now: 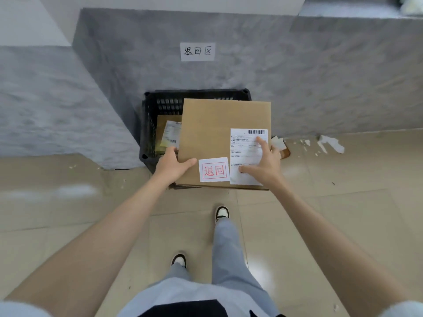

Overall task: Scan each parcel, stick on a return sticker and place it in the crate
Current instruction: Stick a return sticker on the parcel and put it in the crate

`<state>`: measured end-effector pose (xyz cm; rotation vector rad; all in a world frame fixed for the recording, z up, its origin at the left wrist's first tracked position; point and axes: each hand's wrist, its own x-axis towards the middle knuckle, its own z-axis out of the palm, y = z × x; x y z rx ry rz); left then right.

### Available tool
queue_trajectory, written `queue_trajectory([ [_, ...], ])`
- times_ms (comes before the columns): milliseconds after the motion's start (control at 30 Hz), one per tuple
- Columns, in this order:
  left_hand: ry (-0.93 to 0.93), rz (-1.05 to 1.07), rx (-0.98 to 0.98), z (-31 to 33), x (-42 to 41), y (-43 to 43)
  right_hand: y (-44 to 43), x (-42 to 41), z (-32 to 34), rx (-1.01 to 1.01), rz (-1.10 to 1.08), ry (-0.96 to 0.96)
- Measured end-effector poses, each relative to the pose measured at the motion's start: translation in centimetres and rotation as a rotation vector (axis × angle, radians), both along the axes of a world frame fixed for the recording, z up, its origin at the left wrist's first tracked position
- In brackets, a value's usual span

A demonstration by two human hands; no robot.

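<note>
The parcel (212, 126) is held over the near right part of the black crate (146, 124), which stands on the floor. The left hand (172, 164) has its grip on the parcel's left edge, thumb on top. The right hand (265, 165) grips the right edge, thumb and forefinger on the shipping label (246, 143). The return sticker (214, 169) sits at the near edge.

A handwritten paper sign (197, 51) hangs on the grey wall (320, 76); torn white scraps (330, 143) litter the beige tiled floor (68, 213).
</note>
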<state>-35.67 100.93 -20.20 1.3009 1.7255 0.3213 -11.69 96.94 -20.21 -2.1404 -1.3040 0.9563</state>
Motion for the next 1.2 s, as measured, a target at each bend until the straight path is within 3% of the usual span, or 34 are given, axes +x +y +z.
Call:
queue_trajectory([
  [333,-0.032,0.171,-0.085,-3.1,6.5,9.4,12.4,6.1,-4.1,-0.045,0.147,0.011],
  [567,-0.04,0.232,-0.176,-9.2,8.3,15.3,19.1,8.5,-9.8,-0.089,0.201,0.017],
  [1033,0.06,0.2,-0.198,-25.1,9.2,22.5,25.3,8.3,-24.9,-0.108,0.199,-0.03],
  [1200,0.104,0.156,-0.206,-28.1,9.0,22.7,25.1,7.3,-27.9,-0.114,0.186,-0.176],
])
